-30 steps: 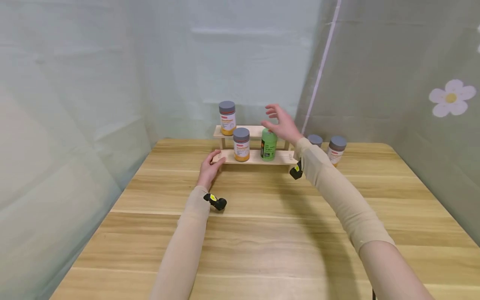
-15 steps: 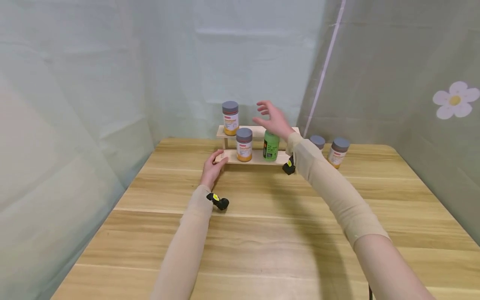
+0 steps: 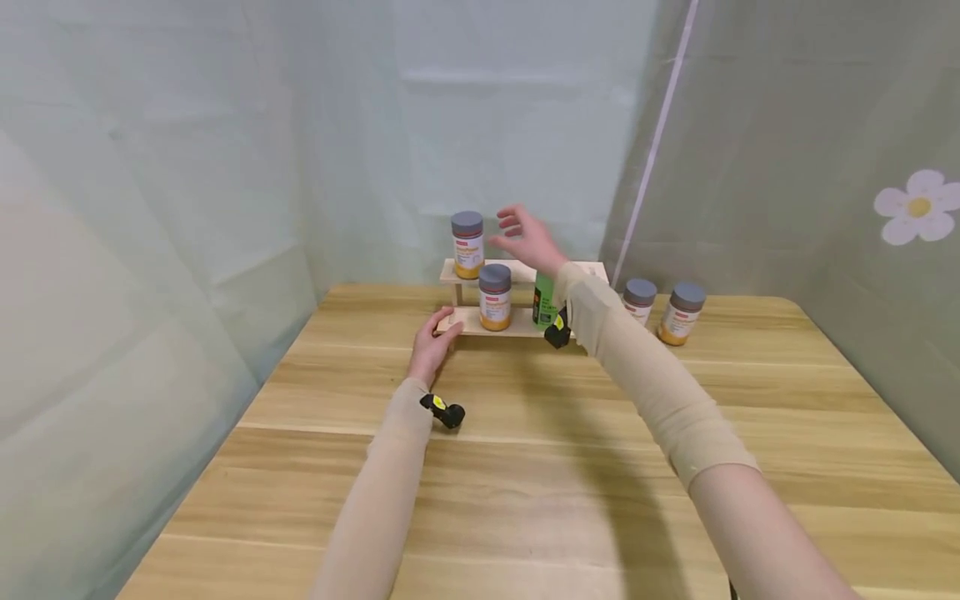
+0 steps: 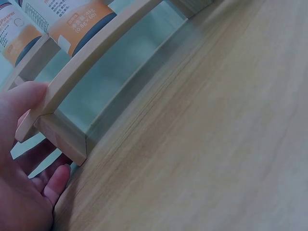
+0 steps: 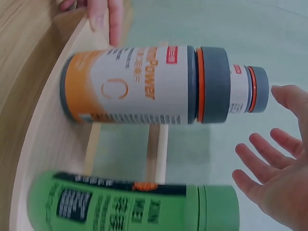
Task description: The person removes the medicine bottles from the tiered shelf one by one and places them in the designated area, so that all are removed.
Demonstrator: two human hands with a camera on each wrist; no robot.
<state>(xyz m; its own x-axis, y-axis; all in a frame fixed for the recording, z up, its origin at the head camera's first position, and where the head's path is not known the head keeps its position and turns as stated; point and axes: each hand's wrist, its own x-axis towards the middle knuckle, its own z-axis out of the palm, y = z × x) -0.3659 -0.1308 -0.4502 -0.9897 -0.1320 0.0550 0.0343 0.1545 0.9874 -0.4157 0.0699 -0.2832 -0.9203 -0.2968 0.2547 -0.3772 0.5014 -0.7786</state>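
A two-tier wooden rack [image 3: 522, 322] stands at the back of the table. My left hand [image 3: 432, 343] holds the left end of its lower shelf, thumb on top and fingers around the end near the leg. On the upper shelf, at left, stands a grey-capped supplement bottle [image 3: 468, 250] with a white and orange label. A similar bottle [image 3: 495, 300] stands on the lower shelf, beside a green bottle [image 5: 120, 207]. My right hand [image 3: 531, 243] hovers over the upper shelf with fingers spread, just right of the upper bottle and apart from it. My right forearm partly hides the green bottle.
Two more grey-capped bottles, a nearer-in one [image 3: 637, 302] and an outer one [image 3: 682, 314], stand on the table [image 3: 495, 500] right of the rack. Curtains [image 3: 360, 167] hang close behind the rack and along both sides.
My right hand has moved left, from above the green bottle toward the upper grey-capped bottle. My left hand stays at the shelf's end. The head view has shifted slightly.
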